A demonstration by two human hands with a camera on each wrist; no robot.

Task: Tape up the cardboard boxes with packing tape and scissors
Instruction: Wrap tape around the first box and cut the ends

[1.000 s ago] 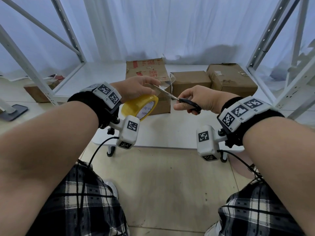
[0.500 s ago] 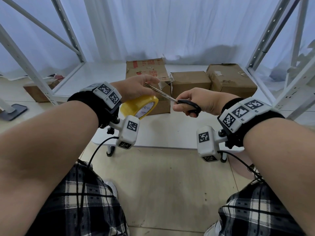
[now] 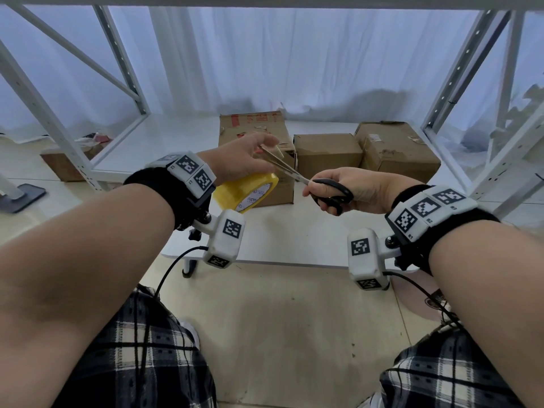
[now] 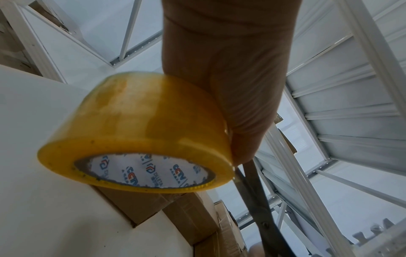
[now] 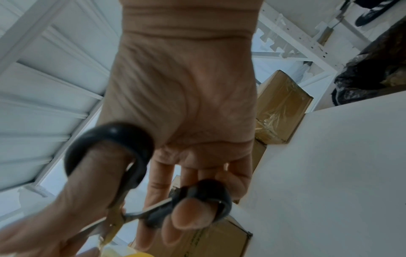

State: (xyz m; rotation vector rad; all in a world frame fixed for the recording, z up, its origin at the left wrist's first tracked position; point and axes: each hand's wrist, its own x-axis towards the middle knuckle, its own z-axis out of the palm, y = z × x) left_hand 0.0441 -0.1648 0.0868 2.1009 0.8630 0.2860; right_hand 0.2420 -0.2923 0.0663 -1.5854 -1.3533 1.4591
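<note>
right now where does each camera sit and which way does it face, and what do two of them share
Head: on the person's head, facing forward and down at the cardboard boxes; shows both forearms, left hand, right hand.
Left wrist: under the left wrist, along the palm at the yellow tape roll.
Right wrist: under the right wrist, along the palm at the scissors.
Shared: head and left wrist both show roll and scissor blades.

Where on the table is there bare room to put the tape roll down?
Bare table runs along the near edge, in front of the three boxes. More lies left of the tall box, toward the rack post. The back right is crowded with boxes side by side.
</note>
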